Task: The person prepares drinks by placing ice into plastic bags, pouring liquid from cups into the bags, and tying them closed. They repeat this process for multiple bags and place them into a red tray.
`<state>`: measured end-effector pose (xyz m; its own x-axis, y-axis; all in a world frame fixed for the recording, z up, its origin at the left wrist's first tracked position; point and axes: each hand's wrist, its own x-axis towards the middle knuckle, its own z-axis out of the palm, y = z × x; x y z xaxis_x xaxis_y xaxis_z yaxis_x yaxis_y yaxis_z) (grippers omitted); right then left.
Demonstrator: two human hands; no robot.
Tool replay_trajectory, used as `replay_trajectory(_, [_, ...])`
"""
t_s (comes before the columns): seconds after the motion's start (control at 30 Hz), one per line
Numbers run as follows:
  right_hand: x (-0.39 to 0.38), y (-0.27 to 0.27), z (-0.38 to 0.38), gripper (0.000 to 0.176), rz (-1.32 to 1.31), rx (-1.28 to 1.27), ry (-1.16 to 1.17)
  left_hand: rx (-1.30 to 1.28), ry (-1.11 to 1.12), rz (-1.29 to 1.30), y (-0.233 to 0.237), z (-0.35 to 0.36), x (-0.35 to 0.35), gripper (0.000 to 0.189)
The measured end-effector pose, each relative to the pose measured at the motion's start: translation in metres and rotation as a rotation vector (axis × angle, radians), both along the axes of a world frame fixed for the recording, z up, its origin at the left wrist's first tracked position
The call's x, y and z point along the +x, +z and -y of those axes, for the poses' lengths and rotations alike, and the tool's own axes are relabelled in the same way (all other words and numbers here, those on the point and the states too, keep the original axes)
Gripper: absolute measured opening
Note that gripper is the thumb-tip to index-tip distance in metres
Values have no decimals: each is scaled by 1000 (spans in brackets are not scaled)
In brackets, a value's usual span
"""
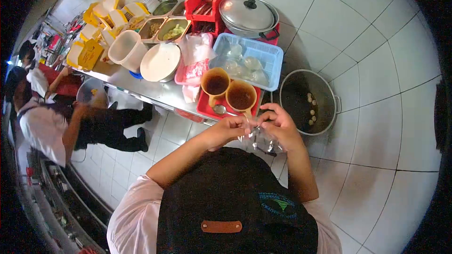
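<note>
Clear plastic between left hand and right hand: glare, can't make out its folds or opening from here. Some fingertips lost behind it. Apron cut by bottom edge; lettering on it too small to read. Lid, upper centre, hides what's in the pan. Big pot, right of centre: bottom too dark to see. Bagged contents in blue basket unclear. Co-worker, left: forearm blurred. Gear, lower left: smeared, clipped by dark border.
</note>
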<state>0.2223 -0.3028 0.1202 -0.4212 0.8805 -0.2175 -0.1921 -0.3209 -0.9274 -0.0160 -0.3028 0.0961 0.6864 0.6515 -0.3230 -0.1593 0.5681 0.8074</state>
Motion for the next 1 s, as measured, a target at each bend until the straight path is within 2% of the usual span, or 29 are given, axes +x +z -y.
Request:
replay_trajectory(0.07, [-15, 2, -3, 45, 50, 60, -61, -73, 31, 83, -5, -10, -20, 33])
replay_trajectory(0.2, [-59, 12, -10, 43, 274, 153, -159, 39, -10, 27, 19, -33, -70, 29])
replay_trajectory(0.23, [-75, 16, -13, 43, 308, 177, -162, 73, -46, -16, 5, -35, -85, 28])
replay_trajectory(0.27, [-77, -3, -17, 43, 372, 265, -156, 77, -31, 49, -4, -36, -99, 26])
replay_trajectory(0.3, [-99, 15, -19, 42, 441, 145, -235, 88, -13, 116, -11, -38, -109, 24])
replay_trajectory(0.37, [-116, 12, -28, 37, 513, 234, -242, 199, 67, 175, -18, -41, -128, 20])
replay_trajectory(0.4, [-134, 18, -32, 35, 476, 138, -254, 165, 97, 170, -22, -41, -143, 18])
replay_trajectory(0.57, [-207, 26, -48, 29, 707, 306, -229, 33, 241, 170, -8, -46, -204, 10])
replay_trajectory(0.6, [-218, 32, -36, 28, 816, 539, -325, 26, 272, 155, 2, -35, -213, 9])
replay_trajectory(0.67, [-235, 33, -31, 25, 1040, 1005, -505, 203, 352, -51, 1, -35, -225, 16])
replay_trajectory(0.7, [-245, 37, -21, 25, 944, 985, -380, 288, 377, -148, 1, -33, -228, 21])
replay_trajectory(0.77, [-275, 47, -6, 28, 789, 419, 48, 546, 606, -248, -8, -25, -219, 34])
replay_trajectory(0.8, [-293, 53, -9, 33, 656, 291, 39, 525, 567, -305, -7, -22, -218, 36])
replay_trajectory(0.83, [-299, 47, -14, 32, 574, 259, 94, 523, 516, -351, -6, -23, -224, 38])
replay_trajectory(0.87, [-293, 29, -14, 26, 701, 444, 119, 437, 481, -257, -9, -19, -224, 42])
replay_trajectory(0.93, [-279, 10, -8, 21, 490, 414, 104, 509, 454, -280, -18, -19, -220, 41])
replay_trajectory(1.0, [-260, 10, -5, 19, 403, 286, 103, 544, 452, -137, -3, -19, -209, 39])
